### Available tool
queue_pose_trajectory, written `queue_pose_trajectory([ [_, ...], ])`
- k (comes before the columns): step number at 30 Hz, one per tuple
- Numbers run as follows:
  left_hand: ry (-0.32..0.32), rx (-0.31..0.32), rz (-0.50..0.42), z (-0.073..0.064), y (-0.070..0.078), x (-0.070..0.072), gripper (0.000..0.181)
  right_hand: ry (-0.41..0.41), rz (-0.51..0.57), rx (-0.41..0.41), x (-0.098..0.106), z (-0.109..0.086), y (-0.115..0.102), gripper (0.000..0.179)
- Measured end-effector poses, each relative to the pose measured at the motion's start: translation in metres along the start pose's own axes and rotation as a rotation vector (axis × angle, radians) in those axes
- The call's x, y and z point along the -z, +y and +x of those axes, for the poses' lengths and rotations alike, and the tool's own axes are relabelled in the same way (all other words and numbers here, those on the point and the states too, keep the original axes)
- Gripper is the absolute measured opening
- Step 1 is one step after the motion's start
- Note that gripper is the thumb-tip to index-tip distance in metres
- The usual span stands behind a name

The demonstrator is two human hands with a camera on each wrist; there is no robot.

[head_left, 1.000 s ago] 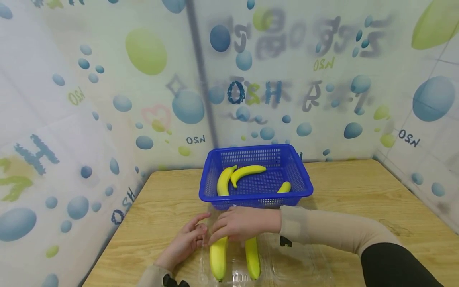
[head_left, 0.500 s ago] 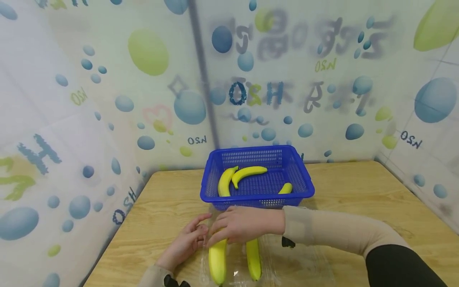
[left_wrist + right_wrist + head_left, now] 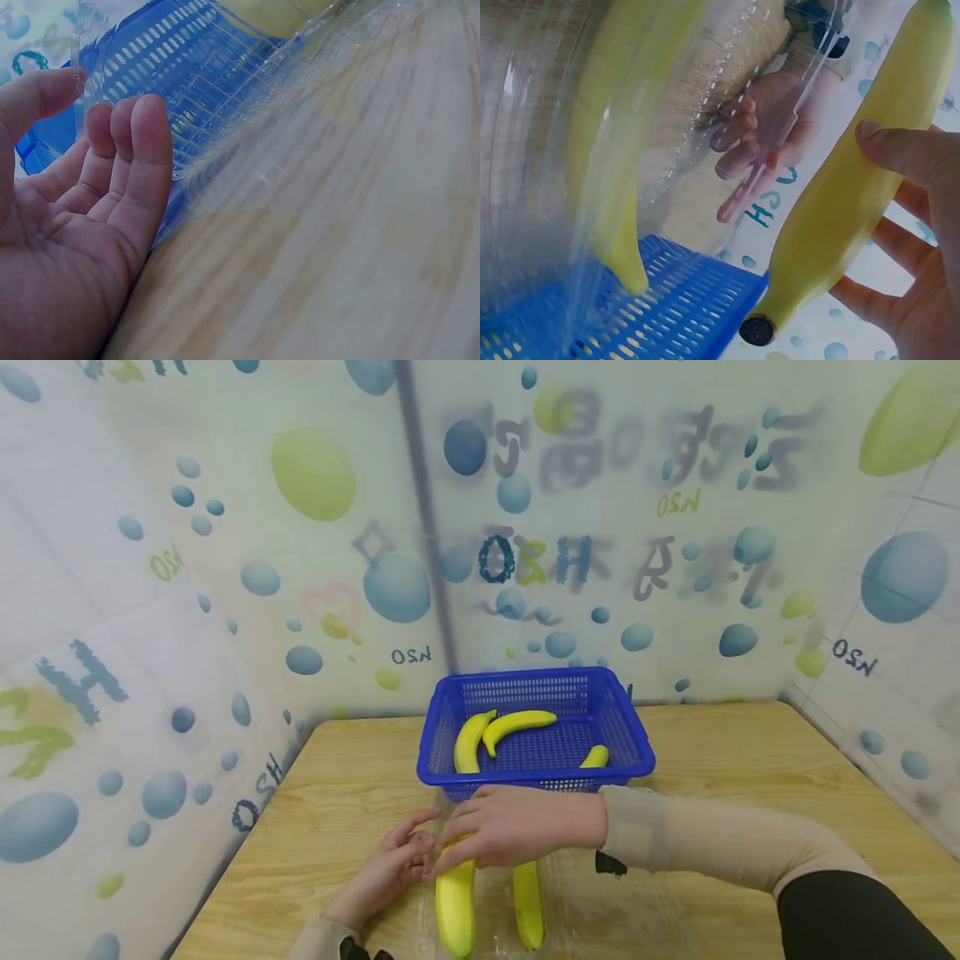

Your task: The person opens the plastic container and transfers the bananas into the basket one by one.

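Note:
My right hand grips a yellow banana near its far end, thumb on one side and fingers round the other in the right wrist view. This banana lies over the left part of a clear plastic container. Another banana rests in the container to the right, its far end hidden under my right wrist. At the container's left side is my left hand, palm inward, with loosely bent fingers right at the thin plastic rim. In the left wrist view, the thumb tip overlaps that rim.
A blue perforated basket stands directly beyond the container on the wooden table. Inside are a curved banana, a second banana and a third banana, partly hidden by the front wall. A patterned curtain surrounds the table.
Both hands stay nearly in place. The gripped banana has shifted slightly toward me and left, and my right forearm has edged to the right.

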State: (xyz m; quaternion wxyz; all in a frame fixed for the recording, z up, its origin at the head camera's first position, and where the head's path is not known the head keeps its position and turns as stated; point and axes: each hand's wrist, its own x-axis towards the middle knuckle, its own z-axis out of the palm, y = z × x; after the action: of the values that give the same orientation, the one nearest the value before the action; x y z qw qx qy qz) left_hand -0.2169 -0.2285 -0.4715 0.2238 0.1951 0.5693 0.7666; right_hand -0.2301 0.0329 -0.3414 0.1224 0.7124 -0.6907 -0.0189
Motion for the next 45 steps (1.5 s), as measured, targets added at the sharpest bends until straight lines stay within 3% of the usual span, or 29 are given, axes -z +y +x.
queue_pose_trajectory([
  [14,0.007,0.003,0.023,-0.001,0.0,0.002,0.04,-0.009,-0.044,-0.022,0.016,-0.003,0.005,0.048],
  [24,0.009,0.014,0.017,0.0,-0.001,0.0,0.038,0.056,-0.07,-0.014,0.021,-0.005,0.012,0.046],
  [37,0.007,0.005,0.027,0.0,-0.002,0.001,0.039,0.027,-0.008,-0.063,0.029,-0.012,0.025,0.047],
  [45,0.015,-0.012,0.024,0.0,-0.002,0.001,0.042,0.022,-0.044,-0.092,0.032,-0.016,0.039,0.049],
])
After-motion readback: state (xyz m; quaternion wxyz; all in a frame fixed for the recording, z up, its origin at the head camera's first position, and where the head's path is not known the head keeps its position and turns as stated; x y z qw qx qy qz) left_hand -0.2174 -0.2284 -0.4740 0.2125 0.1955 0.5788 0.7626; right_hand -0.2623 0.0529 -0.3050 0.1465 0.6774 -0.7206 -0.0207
